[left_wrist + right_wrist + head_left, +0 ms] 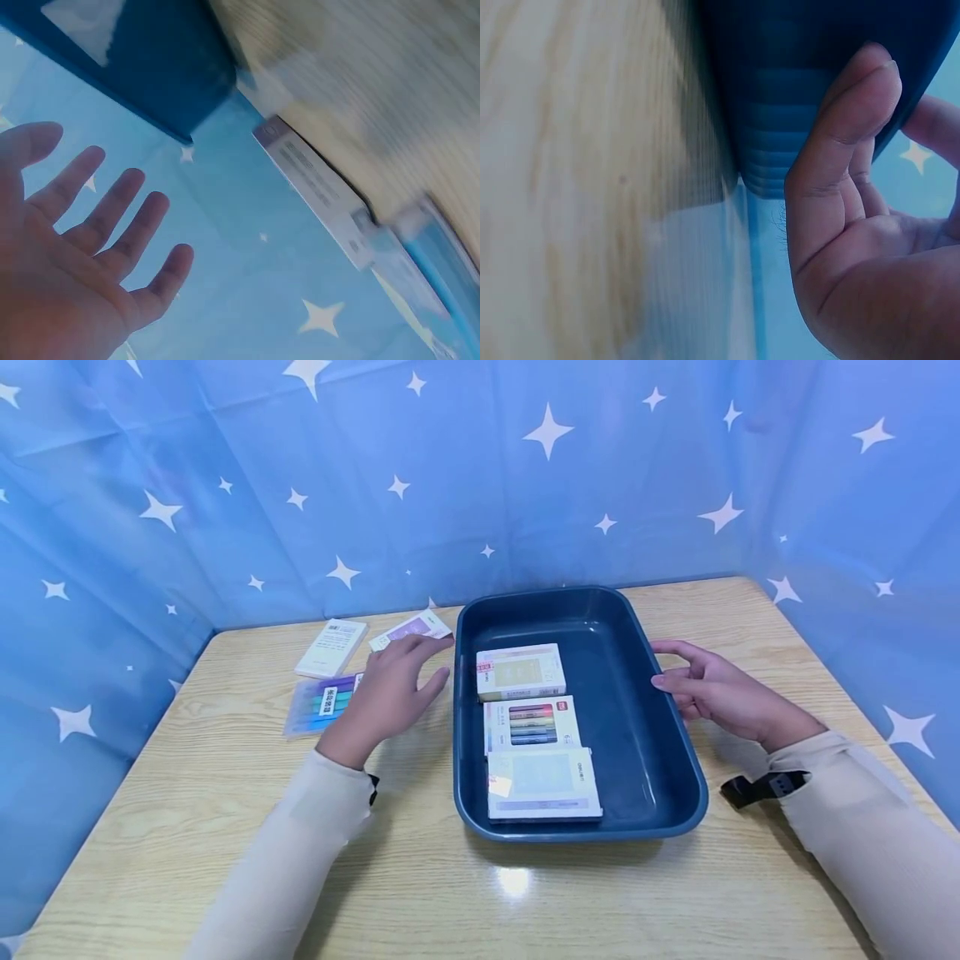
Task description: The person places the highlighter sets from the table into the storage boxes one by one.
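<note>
A dark blue tray [637,760] sits on the table with three small boxes along its left side. The nearest is a white box [543,785]; the middle box [495,727] shows coloured sticks through a window; the far box [555,670] has a beige panel. My right hand [712,689] grips the tray's right rim, thumb on top and other fingers against the outer wall [780,112]. Left of the tray my left hand [393,693] hovers with spread fingers, holding nothing. It partly hides a clear pack of coloured pens [307,710] and a purple-and-white box [416,625].
Behind the pen pack lies a white box [332,647]. The wooden table [187,793] meets a blue star-patterned curtain [450,485] at its back and sides. In the left wrist view, a box [311,176] stands out along the table.
</note>
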Action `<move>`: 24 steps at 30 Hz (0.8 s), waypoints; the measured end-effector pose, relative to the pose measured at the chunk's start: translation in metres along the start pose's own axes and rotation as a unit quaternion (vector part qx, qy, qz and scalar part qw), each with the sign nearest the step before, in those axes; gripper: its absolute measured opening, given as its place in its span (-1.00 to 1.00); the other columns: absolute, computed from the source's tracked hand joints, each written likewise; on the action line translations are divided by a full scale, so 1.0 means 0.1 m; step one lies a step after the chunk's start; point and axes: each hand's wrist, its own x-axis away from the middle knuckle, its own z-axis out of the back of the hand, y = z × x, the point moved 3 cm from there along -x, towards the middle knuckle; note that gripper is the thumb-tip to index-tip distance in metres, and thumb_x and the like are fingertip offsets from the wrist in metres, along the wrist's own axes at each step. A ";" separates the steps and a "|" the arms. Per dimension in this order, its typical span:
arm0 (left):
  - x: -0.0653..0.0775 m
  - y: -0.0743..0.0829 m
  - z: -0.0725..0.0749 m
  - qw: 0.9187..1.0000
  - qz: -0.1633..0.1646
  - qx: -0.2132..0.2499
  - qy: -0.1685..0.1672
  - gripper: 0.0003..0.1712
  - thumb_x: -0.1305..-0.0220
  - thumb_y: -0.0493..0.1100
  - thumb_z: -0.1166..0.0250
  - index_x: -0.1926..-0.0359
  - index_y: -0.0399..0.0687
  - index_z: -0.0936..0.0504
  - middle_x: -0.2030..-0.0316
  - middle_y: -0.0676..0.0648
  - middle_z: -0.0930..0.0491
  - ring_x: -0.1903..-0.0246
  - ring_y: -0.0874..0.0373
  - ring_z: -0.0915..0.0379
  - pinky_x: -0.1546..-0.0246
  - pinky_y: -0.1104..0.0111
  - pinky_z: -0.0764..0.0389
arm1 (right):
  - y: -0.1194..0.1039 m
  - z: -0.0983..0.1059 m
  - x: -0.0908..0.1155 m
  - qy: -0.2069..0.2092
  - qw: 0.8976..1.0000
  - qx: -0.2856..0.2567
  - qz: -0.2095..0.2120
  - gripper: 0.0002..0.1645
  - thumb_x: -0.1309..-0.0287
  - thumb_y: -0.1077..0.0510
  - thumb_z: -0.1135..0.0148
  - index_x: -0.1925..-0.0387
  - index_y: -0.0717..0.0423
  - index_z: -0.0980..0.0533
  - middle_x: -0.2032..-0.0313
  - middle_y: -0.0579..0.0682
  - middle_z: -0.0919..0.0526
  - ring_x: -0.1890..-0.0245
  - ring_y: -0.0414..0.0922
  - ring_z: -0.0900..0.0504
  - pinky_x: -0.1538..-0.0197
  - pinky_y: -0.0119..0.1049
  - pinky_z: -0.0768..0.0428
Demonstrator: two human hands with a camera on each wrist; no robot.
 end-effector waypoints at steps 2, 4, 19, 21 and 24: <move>0.04 -0.06 0.03 1.000 0.006 -0.003 0.000 -0.47 -0.46 0.06 -0.16 -0.41 0.25 -0.42 -0.34 -0.03 -0.45 -0.38 -0.03 -0.29 -0.33 -0.12 -0.25 | 0.00 0.00 0.00 0.003 1.000 0.002 -0.001 -0.25 -0.50 0.07 -0.03 -0.53 0.02 0.07 0.26 -0.13 -0.75 0.53 -0.19 -0.56 0.31 -0.27 -0.64; 0.08 -0.13 0.04 1.000 0.015 -0.010 -0.006 -0.46 -0.47 0.08 -0.14 -0.42 0.24 -0.40 -0.35 -0.06 -0.43 -0.39 -0.07 -0.27 -0.33 -0.15 -0.22 | 0.00 0.00 0.00 0.004 1.000 0.005 -0.001 -0.25 -0.50 0.06 -0.03 -0.53 0.02 0.06 0.26 -0.13 -0.75 0.54 -0.18 -0.57 0.32 -0.26 -0.64; 0.18 -0.45 0.03 0.996 0.051 -0.030 -0.060 -0.31 -0.47 0.14 -0.11 -0.52 0.12 -0.22 -0.39 -0.20 -0.34 -0.37 -0.18 -0.26 -0.31 -0.24 -0.20 | 0.01 -0.01 0.03 0.011 1.000 0.017 -0.001 -0.23 -0.49 0.03 -0.04 -0.54 0.04 0.06 0.28 -0.11 -0.74 0.53 -0.16 -0.59 0.33 -0.25 -0.63; 0.20 -0.50 0.06 0.996 0.052 -0.033 -0.066 -0.28 -0.46 0.15 -0.13 -0.53 0.09 -0.20 -0.37 -0.23 -0.35 -0.34 -0.22 -0.30 -0.28 -0.25 -0.25 | 0.01 -0.02 0.03 0.014 1.000 0.022 -0.004 -0.22 -0.49 0.01 -0.05 -0.54 0.04 0.06 0.34 -0.13 -0.71 0.57 -0.16 -0.52 0.36 -0.26 -0.59; 0.23 -0.59 0.11 0.994 0.064 -0.037 -0.086 -0.21 -0.43 0.19 -0.15 -0.55 0.07 -0.16 -0.39 -0.29 -0.31 -0.32 -0.29 -0.31 -0.25 -0.27 -0.30 | 0.01 -0.02 0.02 0.018 1.000 0.024 -0.004 -0.21 -0.49 0.02 -0.05 -0.54 0.05 0.06 0.43 -0.15 -0.64 0.62 -0.15 -0.42 0.40 -0.26 -0.53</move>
